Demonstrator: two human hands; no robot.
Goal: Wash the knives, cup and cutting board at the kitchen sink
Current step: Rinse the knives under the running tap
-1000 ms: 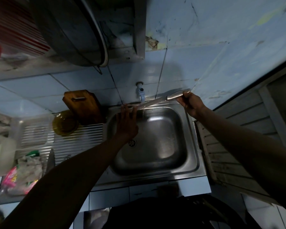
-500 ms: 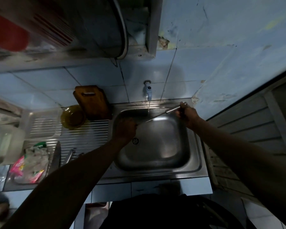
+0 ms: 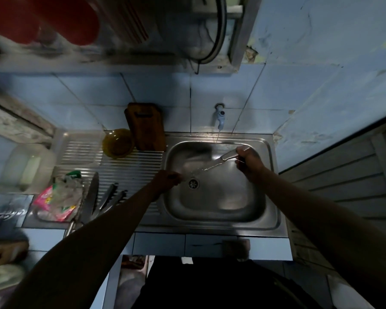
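Over the steel sink [image 3: 273, 221], the right hand [image 3: 247, 160] is curled round the metal handle of a knife [image 3: 212, 165], holding it slantwise above the basin so the blade runs down and leftward toward the drain [image 3: 194, 183]. The left hand [image 3: 166, 180] meets the blade's tip just beside the drain; its fingers look bent and closed on the tip, though the dim light and blur make the exact hold hard to read. A thin stream of water falls from the pale tap [image 3: 220, 118] on the tiled wall behind the basin, landing near the sink's rear edge. On the ribbed drainboard [image 3: 129, 168] to the left of the basin, a wooden cutting board [image 3: 146, 128] stands leaning against the wall tiles, and a yellow translucent cup [image 3: 117, 142] sits just beside it, touching or nearly touching its left edge. Nearer the front of the drainboard lie several more knives [image 3: 103, 197], their blades side by side and partly hidden by the left forearm. Left of them rests a crumpled plastic bag [image 3: 58, 201] with pink and green print. A red plastic vessel [image 3: 54, 18] hangs blurred at the upper left, above the desk.
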